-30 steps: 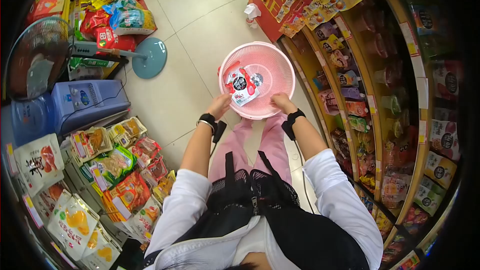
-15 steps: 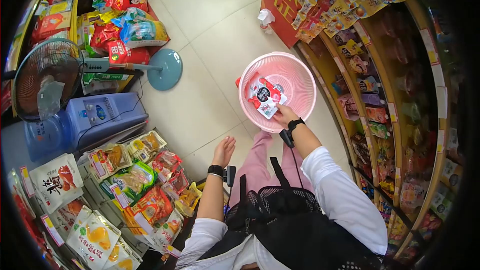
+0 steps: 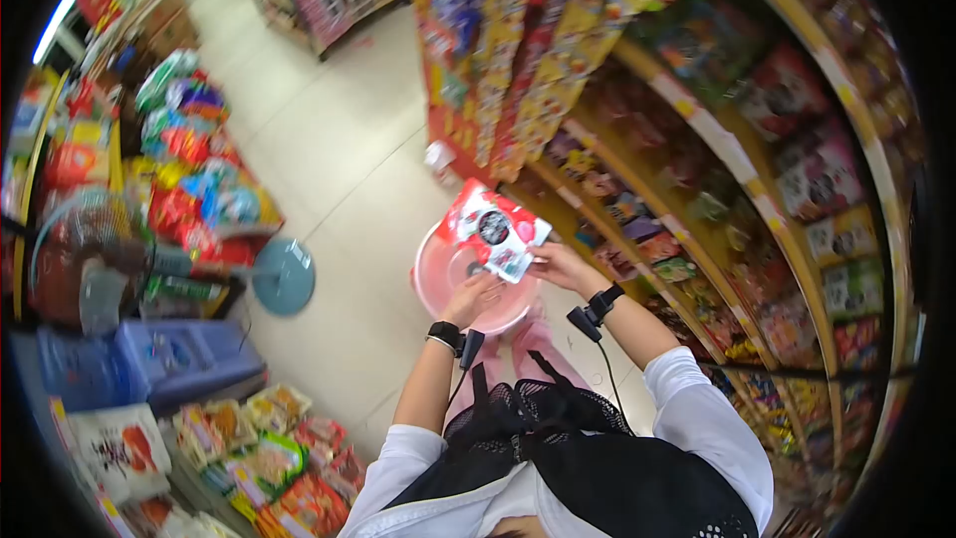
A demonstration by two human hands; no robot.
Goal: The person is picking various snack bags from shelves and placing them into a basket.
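My right hand grips red-and-white snack packets by their lower right corner and holds them up, tilted, above a round pink plastic basket. My left hand is at the near rim of the basket and supports it in front of my waist. Part of the basket's bowl is hidden behind the packets and my left hand. Both wrists carry black bands with small devices hanging from them.
Yellow shelves packed with snack packets curve along the right. Hanging packets dangle above the basket. On the left stand a fan with a round blue base, a blue appliance and racks of bagged snacks. The tiled aisle runs ahead.
My right hand let go of the basket and lifted the packets out of it. My left hand rose from my side to the basket's rim. The view tilted up along the aisle.
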